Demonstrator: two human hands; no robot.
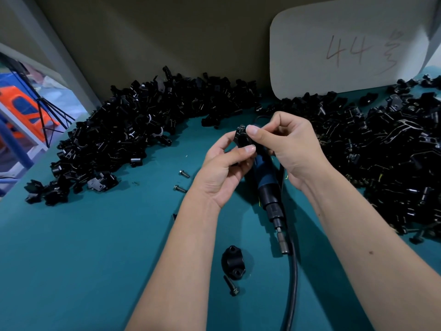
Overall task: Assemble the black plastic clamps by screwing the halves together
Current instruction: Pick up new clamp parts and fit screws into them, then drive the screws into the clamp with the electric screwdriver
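Note:
My left hand (222,170) grips a black clamp half (242,137) from below, above the middle of the green table. My right hand (284,142) pinches at the top of that half with thumb and forefinger; a screw head shows just beside the thumb tip. Near the front, a second clamp half (233,262) lies flat with two holes showing, and a black screw (231,285) lies just below it. Two more screws (184,173) (179,188) lie left of my left wrist.
A blue and black electric screwdriver (269,194) lies under my hands, bit toward me, its cable (294,283) running to the front edge. Heaps of black clamp parts fill the left (124,130) and right (386,149). A white card (346,44) leans on the back wall.

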